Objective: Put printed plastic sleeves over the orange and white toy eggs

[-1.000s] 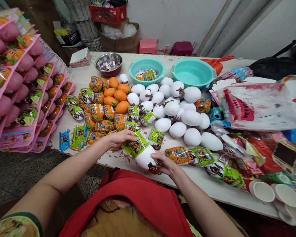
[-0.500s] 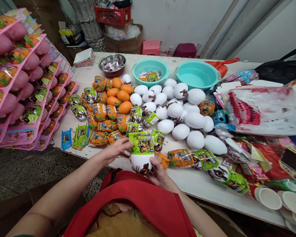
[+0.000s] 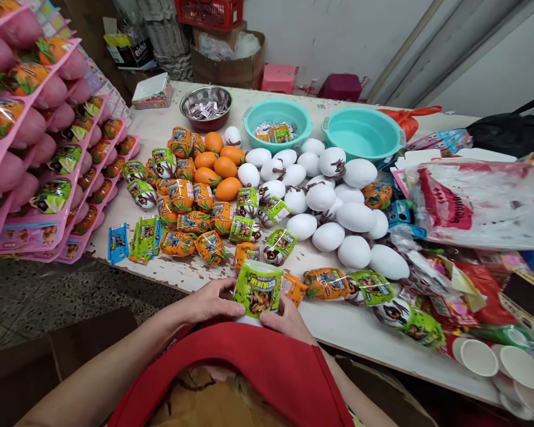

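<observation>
Close to my red apron, a white toy egg in a green printed sleeve [image 3: 258, 289] is held between both hands; its lower end is mostly hidden behind the apron. My left hand [image 3: 208, 303] pinches the sleeve's left side, thumb across the front. On the opposite side, my right hand [image 3: 289, 323] grips the lower right, its thumb at the sleeve's bottom edge. Just beyond lie orange wrapped eggs [image 3: 210, 248] and a green wrapped egg [image 3: 280, 246]. Bare white eggs [image 3: 328, 236] are heaped to the right, with bare orange eggs [image 3: 228, 189] farther back.
Pink trays of eggs [image 3: 66, 222] are stacked at the left. Flat sleeves [image 3: 146, 238] lie near the left table edge. Along the back stand a metal bowl [image 3: 207, 121] and two turquoise basins [image 3: 278, 107], [image 3: 364, 133]. Paper cups [image 3: 479, 357] and bags crowd the right.
My left hand has come in from beside the egg and now grips its sleeve. The egg has moved down toward my apron. My view has shifted slightly.
</observation>
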### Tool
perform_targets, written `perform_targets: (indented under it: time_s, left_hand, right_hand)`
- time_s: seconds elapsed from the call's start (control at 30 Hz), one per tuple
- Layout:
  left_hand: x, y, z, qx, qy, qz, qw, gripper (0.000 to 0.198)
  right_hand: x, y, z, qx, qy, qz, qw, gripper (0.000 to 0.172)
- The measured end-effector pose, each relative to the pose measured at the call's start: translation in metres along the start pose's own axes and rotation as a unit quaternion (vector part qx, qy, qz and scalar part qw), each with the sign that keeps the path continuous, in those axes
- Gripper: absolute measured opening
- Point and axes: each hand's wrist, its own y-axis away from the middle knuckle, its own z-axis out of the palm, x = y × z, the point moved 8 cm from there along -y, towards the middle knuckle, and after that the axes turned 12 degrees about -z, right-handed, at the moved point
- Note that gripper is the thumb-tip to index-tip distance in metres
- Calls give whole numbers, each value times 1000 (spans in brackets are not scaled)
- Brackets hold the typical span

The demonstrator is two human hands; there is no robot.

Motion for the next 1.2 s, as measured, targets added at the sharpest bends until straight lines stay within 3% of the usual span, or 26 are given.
perform_targets:
  time_s: [0.1, 0.23, 0.33, 0.43, 0.63, 0.83, 0.93, 1.03, 1.1, 1.2]
  left_hand:
    - [-1, 2, -1, -12, -3, 12, 1000, 64]
    - [19, -2, -7, 7, 42, 57, 997, 64]
    - [25, -7, -8, 14, 20, 52, 998, 63]
    - [23, -7, -7, 7, -2, 47, 999, 62]
    - [1, -4, -4, -5, 16, 32, 999, 69]
    - [10, -11, -4, 9, 30, 64, 997, 65]
    - [17, -17, -20, 86, 50, 66, 993, 67]
    - [10, -18, -53, 201, 58, 46, 977, 68]
    - [-1, -16, -76, 261, 51, 33, 963, 65]
    - [-21, -15, -100, 292, 28, 8, 956, 61]
  right_hand:
    - [-1, -1, 1, -3, 4, -8, 1000, 75]
    - [-7, -9, 12, -26, -48, -11, 998, 69]
    - [-10, -13, 17, -30, -94, -26, 995, 64]
    - [-5, -12, 11, -7, -102, -29, 994, 63]
    - [9, -7, -10, 16, 27, -12, 999, 71]
    - [-6, -14, 2, 15, -46, -29, 998, 68]
    - [-14, -17, -26, 111, -81, -38, 990, 57]
    - [-24, -16, -81, 235, -89, -57, 966, 47]
    - [-29, -18, -115, 275, -87, -64, 955, 44]
    - [-31, -25, -153, 314, -103, -70, 941, 43]
